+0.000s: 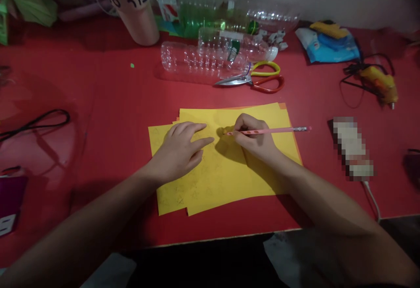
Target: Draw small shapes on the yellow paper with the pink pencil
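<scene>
Several overlapping sheets of yellow paper lie on the red table, with small faint pencil marks on their left part. My left hand rests flat on the left side of the paper, fingers apart and holding nothing. In a pinch, my right hand holds a pink pencil, its tip at the paper near the middle and its eraser end pointing right. A little orange paper shows at the stack's edges.
Scissors with yellow and red handles lie behind the paper, beside clear plastic bottles. A tumbler stands back left. On the right are a blue packet, a yellow glue gun and a phone with a cable.
</scene>
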Motion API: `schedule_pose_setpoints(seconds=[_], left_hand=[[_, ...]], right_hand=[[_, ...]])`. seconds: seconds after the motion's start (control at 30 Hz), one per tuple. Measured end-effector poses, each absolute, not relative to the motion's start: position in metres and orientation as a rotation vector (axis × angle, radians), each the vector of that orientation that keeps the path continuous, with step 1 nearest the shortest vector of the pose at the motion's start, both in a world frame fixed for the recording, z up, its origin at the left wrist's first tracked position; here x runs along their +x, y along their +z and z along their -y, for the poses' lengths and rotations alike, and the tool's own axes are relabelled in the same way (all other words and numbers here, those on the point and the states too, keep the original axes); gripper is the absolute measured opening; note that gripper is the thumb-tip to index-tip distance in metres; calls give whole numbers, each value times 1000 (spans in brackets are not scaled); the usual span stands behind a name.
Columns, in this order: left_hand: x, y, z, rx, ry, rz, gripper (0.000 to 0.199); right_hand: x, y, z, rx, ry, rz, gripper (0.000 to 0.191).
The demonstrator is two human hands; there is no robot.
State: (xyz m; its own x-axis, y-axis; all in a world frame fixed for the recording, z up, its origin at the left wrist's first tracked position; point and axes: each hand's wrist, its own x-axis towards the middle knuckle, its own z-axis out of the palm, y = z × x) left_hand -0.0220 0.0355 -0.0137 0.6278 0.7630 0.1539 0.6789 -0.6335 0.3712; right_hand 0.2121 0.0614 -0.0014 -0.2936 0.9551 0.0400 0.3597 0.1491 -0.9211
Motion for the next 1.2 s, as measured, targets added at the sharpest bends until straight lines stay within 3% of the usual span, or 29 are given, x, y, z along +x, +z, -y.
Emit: schedule_pose_setpoints(seconds=[1.2], left_hand=[[-14,-10,-29,2749,290,-1175,49]], right_hand=[[211,-5,-61,-1230,1176,1768,16]])
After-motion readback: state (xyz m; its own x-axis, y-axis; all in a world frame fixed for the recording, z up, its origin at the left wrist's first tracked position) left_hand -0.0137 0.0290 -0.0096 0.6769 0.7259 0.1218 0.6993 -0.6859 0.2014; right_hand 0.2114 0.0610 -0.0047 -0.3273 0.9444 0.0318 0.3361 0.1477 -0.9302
